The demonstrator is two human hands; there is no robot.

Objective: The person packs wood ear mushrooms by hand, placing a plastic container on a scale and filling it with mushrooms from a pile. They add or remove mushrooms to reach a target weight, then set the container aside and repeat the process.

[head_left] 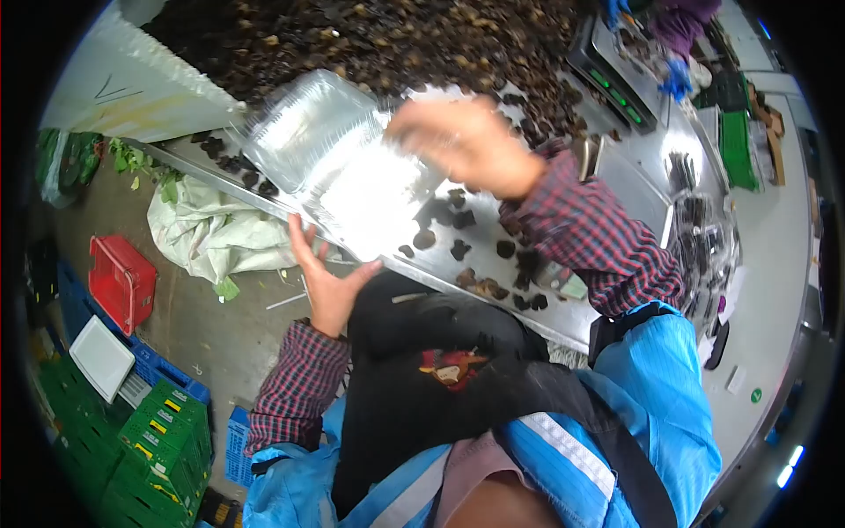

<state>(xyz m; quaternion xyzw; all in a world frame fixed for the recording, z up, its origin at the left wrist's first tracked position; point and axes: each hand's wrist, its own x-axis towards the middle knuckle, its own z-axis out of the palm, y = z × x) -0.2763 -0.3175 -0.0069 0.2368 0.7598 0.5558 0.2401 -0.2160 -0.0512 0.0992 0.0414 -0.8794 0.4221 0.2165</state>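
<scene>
A clear plastic clamshell container lies with its lid raised at the near edge of a metal table, bright glare covering its base. At its near side is my left hand, with fingers and thumb spread along the table edge and the container's rim. My right hand hangs over the container's right side, its fingers smeared by motion; I cannot tell what they hold. Loose dark brown pieces that look like mushrooms are scattered below it on the metal. Beyond the container spreads a large heap of the same pieces.
A scale with green digits stands at the back right, near another person's blue-gloved hand. Stacked clear packs lie at the right. On the floor to the left are a white sack, a red crate and green crates.
</scene>
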